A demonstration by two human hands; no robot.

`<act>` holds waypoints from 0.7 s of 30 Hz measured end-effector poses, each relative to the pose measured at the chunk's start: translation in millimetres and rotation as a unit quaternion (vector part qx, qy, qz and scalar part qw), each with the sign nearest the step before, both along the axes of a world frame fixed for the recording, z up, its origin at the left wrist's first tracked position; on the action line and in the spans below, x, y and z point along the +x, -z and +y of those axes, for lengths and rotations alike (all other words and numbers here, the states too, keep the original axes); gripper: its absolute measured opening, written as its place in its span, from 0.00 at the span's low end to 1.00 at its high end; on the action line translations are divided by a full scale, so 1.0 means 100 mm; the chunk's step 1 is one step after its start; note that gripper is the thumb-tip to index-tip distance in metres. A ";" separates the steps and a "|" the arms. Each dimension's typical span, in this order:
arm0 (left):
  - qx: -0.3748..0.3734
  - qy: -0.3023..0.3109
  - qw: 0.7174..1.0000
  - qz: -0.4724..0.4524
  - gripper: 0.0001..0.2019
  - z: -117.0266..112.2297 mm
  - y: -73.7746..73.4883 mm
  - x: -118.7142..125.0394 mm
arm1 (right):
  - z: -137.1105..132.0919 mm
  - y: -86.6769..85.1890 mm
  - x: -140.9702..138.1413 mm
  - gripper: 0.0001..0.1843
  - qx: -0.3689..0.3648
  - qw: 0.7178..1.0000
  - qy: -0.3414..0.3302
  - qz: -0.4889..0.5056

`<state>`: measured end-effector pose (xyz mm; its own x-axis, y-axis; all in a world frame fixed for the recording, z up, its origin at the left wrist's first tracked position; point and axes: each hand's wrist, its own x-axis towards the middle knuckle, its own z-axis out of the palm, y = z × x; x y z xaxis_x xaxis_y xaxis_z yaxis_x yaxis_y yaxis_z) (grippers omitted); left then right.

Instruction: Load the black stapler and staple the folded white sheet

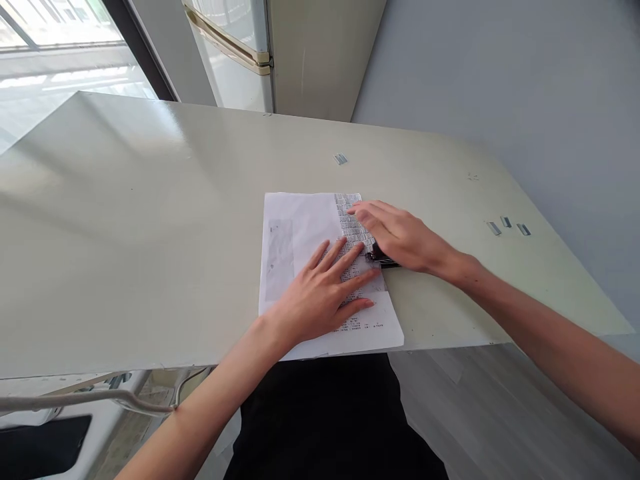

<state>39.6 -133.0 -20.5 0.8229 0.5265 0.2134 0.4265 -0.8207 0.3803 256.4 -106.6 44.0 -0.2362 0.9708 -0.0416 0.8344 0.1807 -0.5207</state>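
While the left hand (323,293) lies flat on the paper stack (305,240) with its fingers well spread, the right hand (407,237) covers the black stapler (382,256) at the right edge of the sheets. The fingers of this right grip are close together and extended; whether they also pinch the stapler underneath, I cannot tell. The stack rests at the near edge of the bench (150,267), and dense staple-like rows (349,208) run along its upper right side. I judge the paper to be light and flexible, easy to slide or crease, so a broad palm seems the suitable hold. The stapler should be stiff and rather heavier, better taken from above, along its body. Small metallic strips (341,159) lie apart from the hands.
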 end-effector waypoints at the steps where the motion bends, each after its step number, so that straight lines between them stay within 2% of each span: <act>1: -0.003 0.001 1.000 -0.002 0.26 0.00 0.00 -0.01 | -0.02 -0.03 0.08 0.29 -0.002 1.000 -0.027 0.011; 3: -0.011 0.005 1.000 -0.004 0.26 0.01 -0.01 -0.03 | -0.10 -0.07 0.27 0.27 -0.007 0.997 -0.082 0.010; 5: -0.024 0.006 1.000 -0.005 0.25 0.04 -0.03 -0.07 | -0.20 -0.05 0.46 0.25 0.001 0.995 -0.100 -0.008; 8: -0.056 -0.012 0.998 -0.031 0.20 0.12 -0.10 -0.11 | -0.36 0.02 0.64 0.20 0.011 0.997 -0.074 -0.003; 11: -0.101 -0.061 0.989 -0.090 0.13 0.23 -0.24 -0.09 | -0.47 0.03 0.72 0.18 0.028 0.998 -0.042 0.028; 14: -0.196 -0.105 0.966 -0.135 0.13 0.32 -0.42 0.04 | -0.54 -0.08 0.75 0.16 0.051 0.997 -0.031 0.057; 17: -0.297 -0.106 0.935 -0.163 0.17 0.38 -0.56 0.20 | -0.59 -0.22 0.80 0.15 0.060 0.995 -0.035 0.076; 21: -0.408 -0.082 0.890 -0.187 0.23 0.42 -0.60 0.35 | -0.63 -0.32 0.85 0.15 0.064 0.991 -0.031 0.110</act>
<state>74.6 -91.3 40.0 0.6727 0.7381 -0.0522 0.2335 -0.1447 0.9615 340.9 -169.9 75.6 -0.2845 0.9482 0.1410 0.6880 0.3044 -0.6588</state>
